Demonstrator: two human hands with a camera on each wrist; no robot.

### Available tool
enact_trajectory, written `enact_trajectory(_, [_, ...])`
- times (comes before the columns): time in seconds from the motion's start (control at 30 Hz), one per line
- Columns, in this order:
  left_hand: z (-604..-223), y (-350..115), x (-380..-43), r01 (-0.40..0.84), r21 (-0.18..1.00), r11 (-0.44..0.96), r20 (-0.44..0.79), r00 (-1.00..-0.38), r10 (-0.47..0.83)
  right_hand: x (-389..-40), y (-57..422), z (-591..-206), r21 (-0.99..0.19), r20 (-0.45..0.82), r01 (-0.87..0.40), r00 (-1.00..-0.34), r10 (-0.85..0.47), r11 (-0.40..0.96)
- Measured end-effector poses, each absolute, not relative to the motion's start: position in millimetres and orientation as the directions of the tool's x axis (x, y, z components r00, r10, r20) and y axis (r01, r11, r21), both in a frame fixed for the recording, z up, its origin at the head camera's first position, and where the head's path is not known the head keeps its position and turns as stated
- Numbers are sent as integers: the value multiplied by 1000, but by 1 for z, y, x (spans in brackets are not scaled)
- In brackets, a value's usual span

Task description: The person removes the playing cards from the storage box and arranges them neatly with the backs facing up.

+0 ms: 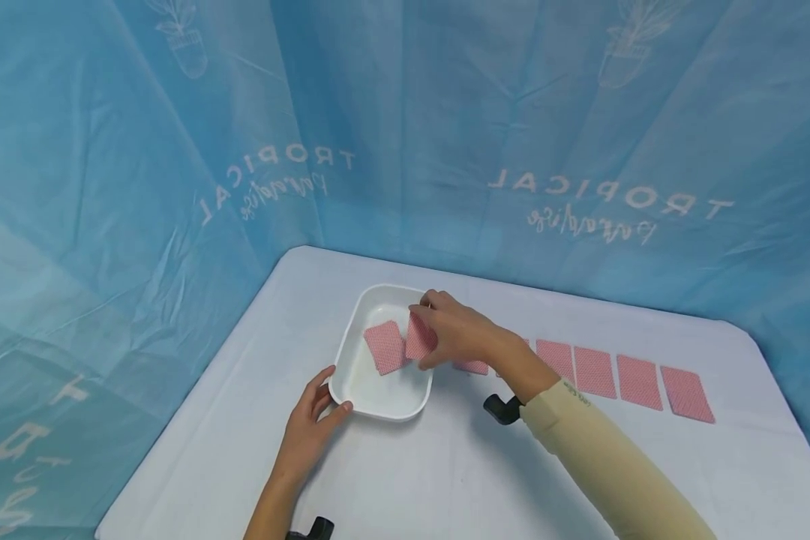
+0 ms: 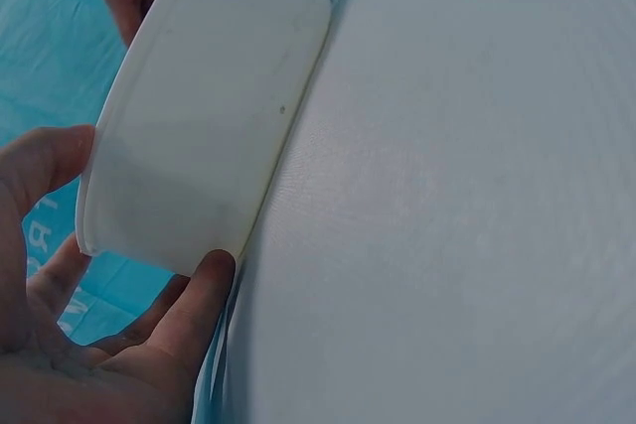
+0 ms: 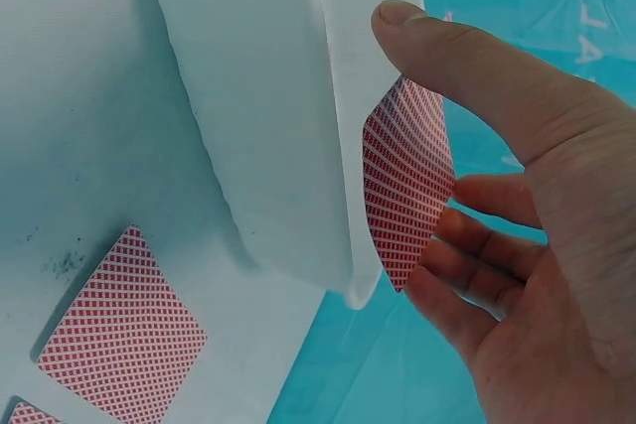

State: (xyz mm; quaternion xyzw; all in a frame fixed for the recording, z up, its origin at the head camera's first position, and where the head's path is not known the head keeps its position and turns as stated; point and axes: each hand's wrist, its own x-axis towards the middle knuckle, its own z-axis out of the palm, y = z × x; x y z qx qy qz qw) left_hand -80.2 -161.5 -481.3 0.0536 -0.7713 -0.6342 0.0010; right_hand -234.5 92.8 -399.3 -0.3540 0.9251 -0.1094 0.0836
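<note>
A white plastic tray [image 1: 378,405] with raised walls stands on the table. My left hand [image 1: 308,427] holds its near-left corner; in the left wrist view the thumb [image 2: 62,161] meets the rim and a fingertip [image 2: 214,275] meets the lower wall. My right hand [image 1: 462,330] is over the tray's right side and grips a red-patterned playing card [image 1: 418,337] by its edges. In the right wrist view, that card [image 3: 407,181] looks bowed between thumb and fingers. Inside the tray lies another playing card [image 1: 385,347], back up.
Right of the tray, several playing cards [image 1: 594,371] lie back up in a row, partly hidden by my right forearm. The white-covered table [image 1: 391,480] meets blue printed curtains [image 1: 405,150] at the back and left. Dark wrist mounts [image 1: 502,409] sit at both wrists.
</note>
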Motion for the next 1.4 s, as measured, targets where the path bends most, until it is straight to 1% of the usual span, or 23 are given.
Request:
enact_trajectory(0.1, [-485,-163,-80,-85,977,195,-68,-994,-90,-233,94,-401,-260,-85,-636,-734,-674,726])
enact_trajectory(0.27, [-504,-167,-86,-71,979,189,-53,-994,-98,-231,96,-401,-254,-74,-641,-734,-675,725])
enact_trajectory(0.33, [-505,-167,-87,-79,983,168,-63,-993,-97,-231,96,-401,-256,-78,-635,-738,-671,729])
enact_trajectory(0.47, [-491,-164,-83,-107,979,172,-91,-991,-96,-229,98,-403,-264,-85,-633,-736,-671,728])
enact_trajectory(0.67, [-471,-158,-78,-86,975,206,-70,-994,-84,-228,100,-404,-286,-59,-641,-730,-681,712])
enact_trajectory(1.07, [-474,-159,-79,-87,975,206,-70,-993,-92,-230,100,-408,-278,-82,-641,-726,-682,716])
enact_trajectory(1.2, [-475,-159,-80,-87,975,204,-74,-995,-71,-226,103,-405,-280,-88,-626,-738,-669,728])
enact_trajectory(1.4, [-474,-159,-79,-95,974,206,-81,-994,-74,-221,112,-402,-298,-62,-611,-754,-654,733])
